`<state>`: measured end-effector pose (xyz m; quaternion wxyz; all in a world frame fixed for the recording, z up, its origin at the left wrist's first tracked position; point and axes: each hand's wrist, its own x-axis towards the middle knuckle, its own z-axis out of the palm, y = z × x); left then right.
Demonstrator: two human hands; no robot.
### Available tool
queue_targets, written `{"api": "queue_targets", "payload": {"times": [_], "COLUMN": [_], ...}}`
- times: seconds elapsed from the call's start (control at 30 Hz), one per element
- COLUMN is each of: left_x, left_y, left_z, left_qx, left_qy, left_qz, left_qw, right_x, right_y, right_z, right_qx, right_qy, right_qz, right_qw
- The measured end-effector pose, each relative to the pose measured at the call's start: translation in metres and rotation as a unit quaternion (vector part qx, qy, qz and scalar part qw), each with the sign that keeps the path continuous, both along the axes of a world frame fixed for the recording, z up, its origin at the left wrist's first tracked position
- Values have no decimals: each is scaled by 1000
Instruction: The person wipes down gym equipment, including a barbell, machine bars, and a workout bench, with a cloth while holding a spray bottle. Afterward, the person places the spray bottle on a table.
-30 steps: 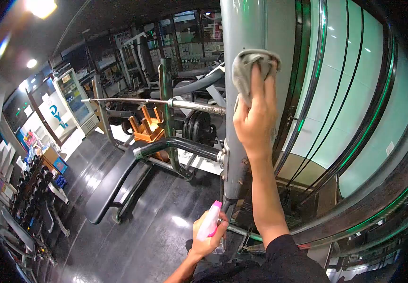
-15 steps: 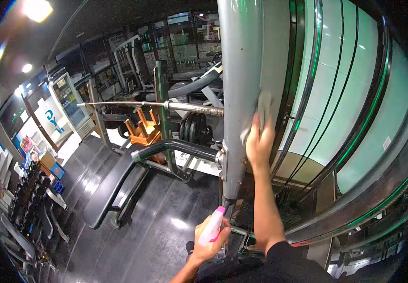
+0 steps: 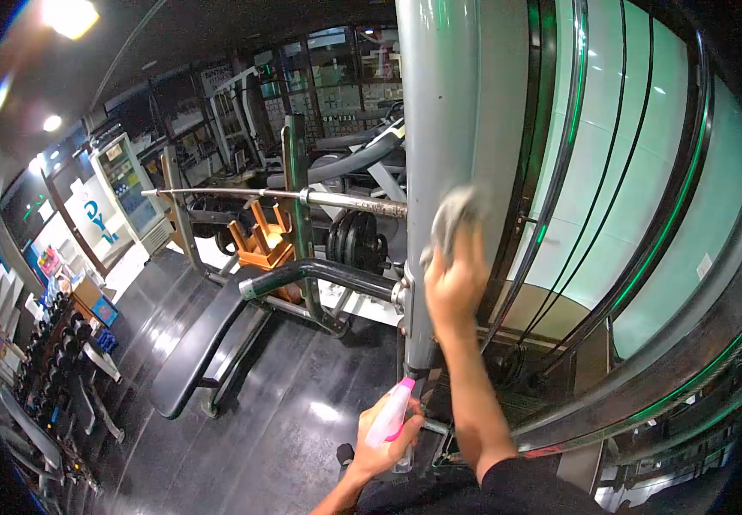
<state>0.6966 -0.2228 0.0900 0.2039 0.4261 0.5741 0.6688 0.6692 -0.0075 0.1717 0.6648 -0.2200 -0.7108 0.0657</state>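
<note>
In front of me rises a thick grey metal post (image 3: 441, 103) of a gym machine. My right hand (image 3: 458, 287) presses a light grey cloth (image 3: 457, 221) against the post, fingers pointing up over it; the cloth is a little blurred. Low in the view, my left hand (image 3: 381, 442) is wrapped round a spray bottle (image 3: 391, 412) with a pink and white head, tilted up toward the post's foot. Most of the bottle's body is hidden by the hand.
A black padded handle (image 3: 319, 268) juts left from the post. Beyond it are a bench (image 3: 199, 352), a barbell (image 3: 259, 190), weight plates (image 3: 355, 239) and an upturned wooden stool (image 3: 265, 249). Black cables (image 3: 598, 189) run at right; a dumbbell rack (image 3: 54, 360) stands far left.
My right hand and the cloth have shifted left and slightly down across the post. The left hand with the spray bottle has hardly moved.
</note>
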Motion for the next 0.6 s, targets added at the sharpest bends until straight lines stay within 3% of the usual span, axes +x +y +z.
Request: {"api": "queue_targets", "payload": {"times": [0.03, 0.07, 0.1, 0.17, 0.27, 0.4, 0.47, 0.6], "left_x": [2, 3, 4, 8, 11, 13, 12, 5], "left_y": [0, 1, 3, 6, 7, 8, 8, 4], "left_z": [1, 1, 1, 1, 2, 0, 3, 2], "left_qx": [-11, -9, -14, -17, -5, 15, 27, 32], "left_qy": [36, 36, 12, -14, -10, -24, -41, -19], "left_qz": [11, 10, -7, -26, -22, -34, -41, -25], "left_qw": [999, 999, 1000, 999, 1000, 999, 998, 999], "right_x": [3, -1, 7, 7, 7, -4, -4, -5], "right_y": [-11, -10, -18, -11, -10, 0, 0, 3], "right_z": [-25, -57, -61, -52, 5, 120, 169, 168], "right_qx": [-72, 6, 25, 9, 31, 194, 189, 235], "right_qy": [-33, -24, -76, -63, -61, 27, 28, 40], "right_qz": [27, -8, -20, 17, 10, -44, -22, -48], "right_qw": [996, 1000, 997, 998, 998, 980, 981, 970]}}
